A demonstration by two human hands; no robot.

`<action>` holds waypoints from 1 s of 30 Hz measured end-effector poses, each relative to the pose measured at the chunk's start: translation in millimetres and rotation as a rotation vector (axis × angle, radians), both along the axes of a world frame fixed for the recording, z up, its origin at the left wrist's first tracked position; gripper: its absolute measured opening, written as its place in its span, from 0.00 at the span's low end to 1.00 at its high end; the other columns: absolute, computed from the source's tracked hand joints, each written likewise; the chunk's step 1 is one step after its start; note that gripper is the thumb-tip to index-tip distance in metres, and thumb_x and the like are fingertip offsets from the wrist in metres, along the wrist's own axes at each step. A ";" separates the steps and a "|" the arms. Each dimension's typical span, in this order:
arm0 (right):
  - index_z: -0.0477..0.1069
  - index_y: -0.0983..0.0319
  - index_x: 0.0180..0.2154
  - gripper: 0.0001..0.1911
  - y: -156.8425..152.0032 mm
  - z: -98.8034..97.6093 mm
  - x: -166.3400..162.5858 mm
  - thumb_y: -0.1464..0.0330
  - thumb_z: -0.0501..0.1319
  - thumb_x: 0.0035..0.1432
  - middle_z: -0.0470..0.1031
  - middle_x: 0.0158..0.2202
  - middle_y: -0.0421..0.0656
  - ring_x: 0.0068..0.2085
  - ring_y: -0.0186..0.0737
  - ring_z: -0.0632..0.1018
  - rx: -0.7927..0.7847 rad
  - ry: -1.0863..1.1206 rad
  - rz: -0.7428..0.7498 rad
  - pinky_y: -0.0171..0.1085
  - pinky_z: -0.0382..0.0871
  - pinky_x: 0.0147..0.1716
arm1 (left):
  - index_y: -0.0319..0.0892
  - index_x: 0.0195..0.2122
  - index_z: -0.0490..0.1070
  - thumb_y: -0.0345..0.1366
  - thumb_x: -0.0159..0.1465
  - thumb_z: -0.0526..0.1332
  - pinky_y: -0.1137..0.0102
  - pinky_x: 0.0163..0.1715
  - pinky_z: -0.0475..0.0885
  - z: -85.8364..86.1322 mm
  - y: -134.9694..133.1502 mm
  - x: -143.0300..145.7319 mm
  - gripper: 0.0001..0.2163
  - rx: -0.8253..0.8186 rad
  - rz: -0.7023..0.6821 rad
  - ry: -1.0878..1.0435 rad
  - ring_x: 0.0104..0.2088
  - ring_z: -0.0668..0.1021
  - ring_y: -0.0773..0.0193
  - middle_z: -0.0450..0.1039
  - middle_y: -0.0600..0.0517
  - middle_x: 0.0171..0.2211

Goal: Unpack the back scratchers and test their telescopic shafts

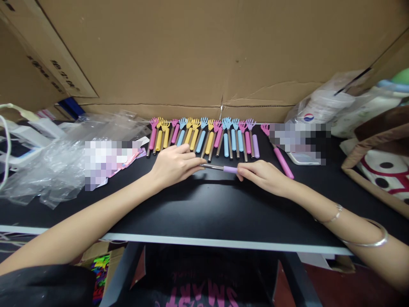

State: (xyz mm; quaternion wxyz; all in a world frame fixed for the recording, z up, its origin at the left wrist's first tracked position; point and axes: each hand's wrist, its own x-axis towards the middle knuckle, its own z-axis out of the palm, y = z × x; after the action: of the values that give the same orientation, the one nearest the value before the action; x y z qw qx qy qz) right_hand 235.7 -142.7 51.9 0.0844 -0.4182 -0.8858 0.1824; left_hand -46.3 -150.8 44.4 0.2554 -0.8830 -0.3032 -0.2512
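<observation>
Both my hands hold one small back scratcher lying crosswise just above the black table. My left hand is closed over its metal rod and claw end, which is hidden under the fingers. My right hand pinches its purple handle. Behind the hands lies a row of several back scratchers with pink, yellow, blue and purple handles, claws pointing away from me. One pink scratcher lies apart to the right of the row.
Clear plastic bags are heaped at the left. Large cardboard sheets stand behind the table. White bags and a brown box sit at the right. Bracelets circle my right wrist.
</observation>
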 end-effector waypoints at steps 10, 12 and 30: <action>0.71 0.59 0.38 0.16 4.0 11.5 10.0 0.54 0.53 0.61 0.69 0.23 0.37 0.23 0.32 0.68 0.206 0.108 -0.127 0.32 0.55 0.25 | 0.46 0.38 0.76 0.44 0.67 0.55 0.71 0.25 0.59 4.0 2.2 -0.7 0.12 -0.162 0.124 -0.050 0.30 0.76 0.65 0.77 0.54 0.29; 0.71 0.59 0.37 0.16 6.9 12.8 12.5 0.55 0.54 0.61 0.68 0.23 0.37 0.23 0.31 0.66 0.217 0.146 -0.123 0.32 0.55 0.25 | 0.46 0.38 0.77 0.44 0.67 0.55 0.72 0.25 0.59 6.5 4.7 -4.3 0.13 -0.175 0.139 -0.058 0.29 0.76 0.65 0.77 0.54 0.29; 0.61 0.61 0.28 0.21 9.7 1.4 10.0 0.52 0.47 0.64 0.57 0.22 0.35 0.24 0.31 0.59 -0.186 0.357 -0.028 0.33 0.54 0.25 | 0.48 0.39 0.78 0.44 0.68 0.54 0.69 0.25 0.59 1.3 8.4 -10.1 0.13 -0.023 0.096 -0.041 0.29 0.74 0.64 0.76 0.53 0.24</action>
State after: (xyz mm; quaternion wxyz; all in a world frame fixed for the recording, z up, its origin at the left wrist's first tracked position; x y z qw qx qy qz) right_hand 245.7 -133.1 53.2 0.2039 -0.3974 -0.8303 0.3335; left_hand -56.4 -142.4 45.7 0.2507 -0.8651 -0.3530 -0.2531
